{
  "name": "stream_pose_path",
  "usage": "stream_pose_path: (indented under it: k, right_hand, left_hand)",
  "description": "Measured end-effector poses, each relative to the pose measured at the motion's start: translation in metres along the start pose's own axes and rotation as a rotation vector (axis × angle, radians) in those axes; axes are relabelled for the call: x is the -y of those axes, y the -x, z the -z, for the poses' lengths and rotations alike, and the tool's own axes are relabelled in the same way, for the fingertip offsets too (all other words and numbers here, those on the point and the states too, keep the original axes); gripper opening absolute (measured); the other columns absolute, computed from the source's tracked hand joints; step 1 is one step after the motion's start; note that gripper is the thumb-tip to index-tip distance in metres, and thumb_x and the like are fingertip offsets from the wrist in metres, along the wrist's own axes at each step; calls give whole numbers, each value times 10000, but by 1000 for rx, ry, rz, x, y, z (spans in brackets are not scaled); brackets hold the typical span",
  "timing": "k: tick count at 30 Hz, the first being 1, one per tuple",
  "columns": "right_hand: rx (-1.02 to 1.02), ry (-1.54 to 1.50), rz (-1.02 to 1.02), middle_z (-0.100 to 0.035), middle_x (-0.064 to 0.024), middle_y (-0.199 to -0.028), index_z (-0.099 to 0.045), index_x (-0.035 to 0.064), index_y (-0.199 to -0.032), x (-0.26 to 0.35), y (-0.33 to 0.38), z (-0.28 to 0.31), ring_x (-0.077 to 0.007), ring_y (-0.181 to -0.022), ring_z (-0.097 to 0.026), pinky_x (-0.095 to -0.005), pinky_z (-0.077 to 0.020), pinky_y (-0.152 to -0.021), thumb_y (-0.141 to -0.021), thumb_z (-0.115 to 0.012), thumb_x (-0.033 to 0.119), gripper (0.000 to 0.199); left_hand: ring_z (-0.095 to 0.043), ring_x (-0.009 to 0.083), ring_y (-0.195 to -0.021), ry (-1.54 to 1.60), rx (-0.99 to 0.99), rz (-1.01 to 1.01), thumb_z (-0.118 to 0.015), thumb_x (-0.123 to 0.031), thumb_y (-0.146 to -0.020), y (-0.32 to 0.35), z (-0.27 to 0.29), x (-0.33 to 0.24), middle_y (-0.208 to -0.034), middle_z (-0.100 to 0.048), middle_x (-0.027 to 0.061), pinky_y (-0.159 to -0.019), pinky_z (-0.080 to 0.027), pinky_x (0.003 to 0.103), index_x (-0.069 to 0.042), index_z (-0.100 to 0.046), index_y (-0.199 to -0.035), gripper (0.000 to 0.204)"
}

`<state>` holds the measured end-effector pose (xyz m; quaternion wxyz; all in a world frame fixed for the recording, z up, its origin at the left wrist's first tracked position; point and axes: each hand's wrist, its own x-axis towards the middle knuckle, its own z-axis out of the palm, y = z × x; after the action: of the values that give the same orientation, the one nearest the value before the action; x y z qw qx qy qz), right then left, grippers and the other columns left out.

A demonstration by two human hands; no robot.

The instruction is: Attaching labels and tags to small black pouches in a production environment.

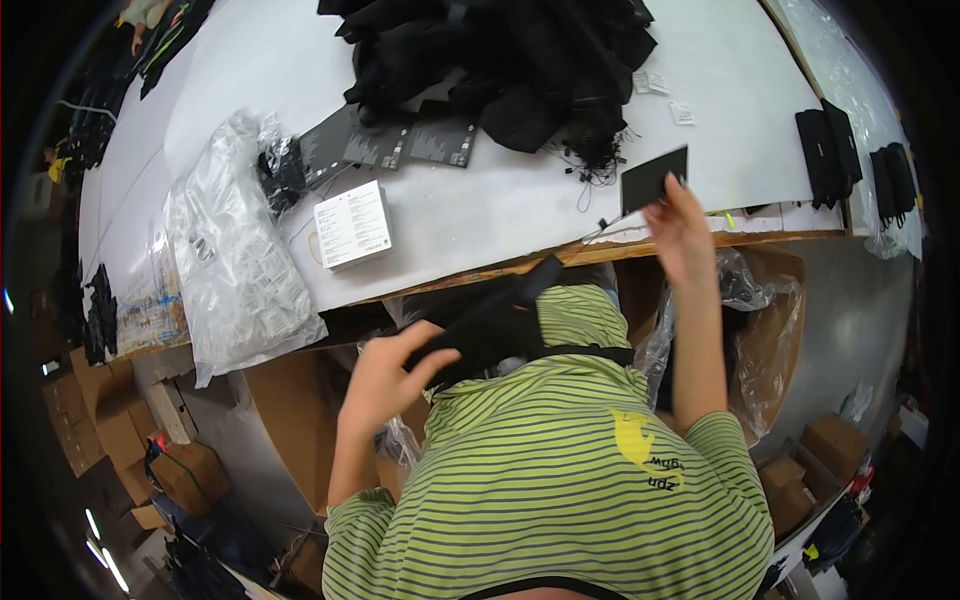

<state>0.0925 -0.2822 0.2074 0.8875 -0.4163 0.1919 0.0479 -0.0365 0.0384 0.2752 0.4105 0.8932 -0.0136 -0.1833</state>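
My right hand [684,238] is closed on a black hang tag [652,182], pinched between thumb and fingers above the table's near edge. A thin dark string [588,236] trails from the tag's lower corner toward the black cloth piece [485,325] at my waist. My left hand [398,368] grips that cloth at its left end, slightly smeared by motion. More black tags [441,135] lie fanned on the table in front of me. Beyond them is a heap of black cloth pieces [510,70], with a tangle of black strings [595,155] at its near side.
The white table [470,215] carries a stack of white printed cards [353,225] and a clear bag of small white labels [245,260]. Folded black pieces [828,155] lie at right. Cardboard boxes [290,415] stand below the edge. Another person's hand [137,40] shows far left.
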Motion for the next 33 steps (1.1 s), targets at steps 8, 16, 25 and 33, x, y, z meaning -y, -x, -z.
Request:
stream_pose_path:
  k: [8, 16, 25, 33]
  right_hand:
    - [125, -517, -435, -308, 16, -524, -569, 59, -825, -69, 12, -47, -102, -474, -292, -240, -258, -450, -894, -576, 350, 299]
    - [-43, 338, 246, -383, 115, -559, -561, 58, -569, -31, -3, -46, 1, -525, -266, -213, -213, -465, -828, -706, 204, 330]
    - [748, 1538, 395, -584, -82, -536, -725, 103, -760, -16, 44, -74, -236, -449, -521, -309, -393, -458, -788, -674, 362, 265]
    - [977, 1509, 194, -620, -100, -612, -685, 107, -793, -2, 53, -33, -274, -585, -608, -362, -469, -568, -746, -692, 416, 312]
  left_hand:
    - [-574, 326, -579, 32, 336, -64, -708, -258, -778, -7, -5, -22, -673, -596, 144, -513, -438, 327, -34, -597, -896, 276]
    - [-581, 291, -726, -122, 114, -153, -733, -137, -709, -23, 8, -20, -757, -584, 146, -639, -453, 327, 37, -603, -841, 254]
    - [-525, 299, -1057, -389, -136, -653, -715, -103, -683, -63, -13, -35, -1230, -520, 97, -888, -409, 385, -52, -622, -880, 223]
    - [-561, 239, -737, -50, 502, -257, -679, -191, -791, -101, -9, -55, -750, -606, 65, -741, -439, 342, -44, -609, -911, 202]
